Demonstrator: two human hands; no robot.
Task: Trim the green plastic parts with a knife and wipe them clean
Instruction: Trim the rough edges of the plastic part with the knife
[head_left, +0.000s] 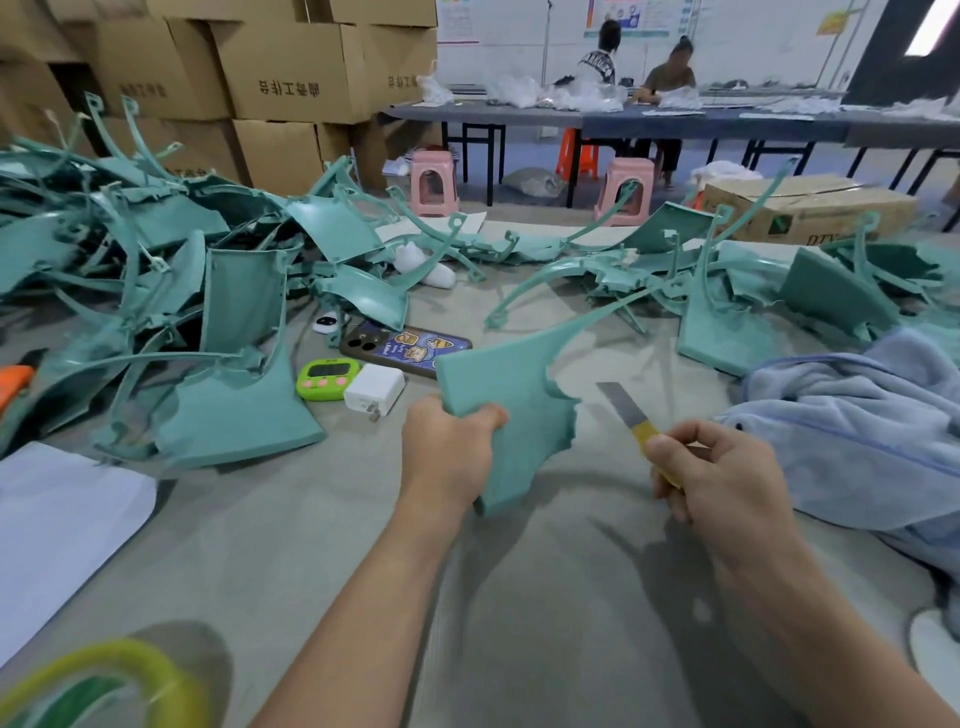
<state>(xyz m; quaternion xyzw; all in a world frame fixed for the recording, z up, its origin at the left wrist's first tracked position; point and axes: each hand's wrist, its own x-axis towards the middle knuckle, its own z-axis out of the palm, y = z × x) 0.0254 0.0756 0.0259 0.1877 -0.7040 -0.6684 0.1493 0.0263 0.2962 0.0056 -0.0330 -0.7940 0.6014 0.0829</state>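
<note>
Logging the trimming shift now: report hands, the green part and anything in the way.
Left hand grips flat green plastic part, ragged right edge. Right hand holds yellow-handled steel knife, blade off the part. Nothing between; light blue towel lies right.

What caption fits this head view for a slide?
Left hand holds a green plastic part; right hand holds a knife beside it.
</note>
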